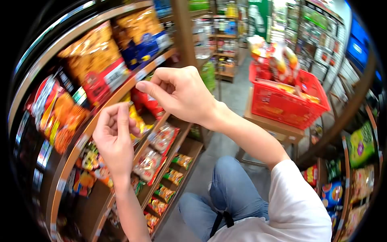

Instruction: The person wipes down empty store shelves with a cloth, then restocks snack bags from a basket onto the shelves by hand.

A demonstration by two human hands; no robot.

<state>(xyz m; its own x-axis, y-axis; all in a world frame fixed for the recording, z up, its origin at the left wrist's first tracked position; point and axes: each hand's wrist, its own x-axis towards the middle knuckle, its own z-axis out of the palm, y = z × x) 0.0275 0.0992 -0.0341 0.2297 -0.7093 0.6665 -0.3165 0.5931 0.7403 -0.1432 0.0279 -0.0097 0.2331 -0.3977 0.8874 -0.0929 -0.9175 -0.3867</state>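
Observation:
My left hand point(115, 139) is raised before the snack shelves, fingers curled and thumb up against the index finger. I see nothing in it. Above and to its right is my right hand point(183, 92), bent at the wrist, with its fingers folded toward the palm and the thumb pointing left. It looks empty too. The hands are apart and touch no goods. Behind them are a large orange and red snack bag point(94, 60), a bag of orange snacks point(60, 113) and yellow packets point(137, 121) on the shelf below.
Wooden shelves point(90, 209) curve along my left, holding red and white packs point(150, 161) and small green and orange packets point(165, 192). A red basket point(282, 107) full of snack bags stands on a wooden stool point(278, 129) to the right. More shelved snacks point(361, 145) are at far right.

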